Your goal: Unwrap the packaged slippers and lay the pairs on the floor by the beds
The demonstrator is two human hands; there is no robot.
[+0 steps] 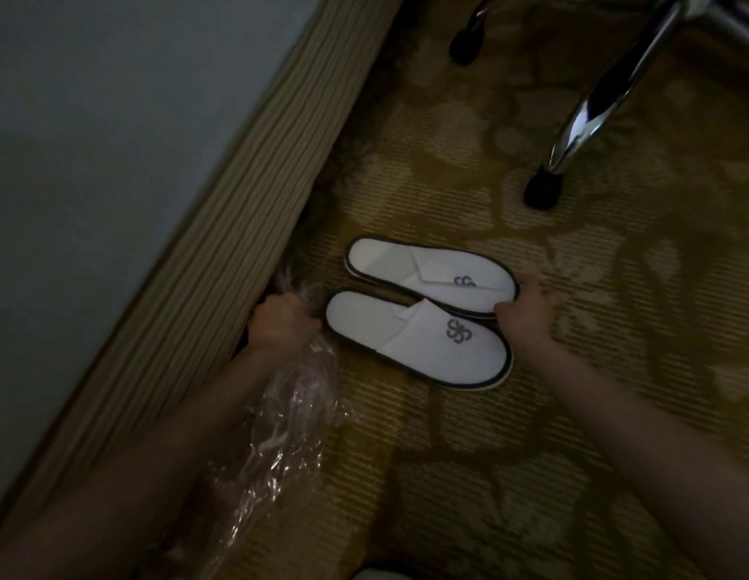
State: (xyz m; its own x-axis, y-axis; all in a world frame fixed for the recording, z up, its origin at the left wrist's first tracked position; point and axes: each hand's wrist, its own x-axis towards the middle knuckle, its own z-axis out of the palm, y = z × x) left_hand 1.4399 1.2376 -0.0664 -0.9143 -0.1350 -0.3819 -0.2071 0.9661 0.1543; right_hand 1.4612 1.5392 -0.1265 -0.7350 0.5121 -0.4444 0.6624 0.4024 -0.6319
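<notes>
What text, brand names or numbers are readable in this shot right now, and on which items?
No words or numbers can be read.
Grey swirl emblem on the toe of the near slipper: a mark, no legible letters.
Same emblem on the far slipper: blurred, no legible letters.
On the plastic wrapper: no print visible.

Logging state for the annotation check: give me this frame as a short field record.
slippers: white cloth, dark-edged far slipper and near slipper, unwrapped, side by side
surface: patterned gold carpet, beside ribbed beige bed base
left hand: grips crumpled clear plastic wrapper
right hand: fingers on far slipper's toe; grip unclear
nearby: chrome chair leg
</notes>
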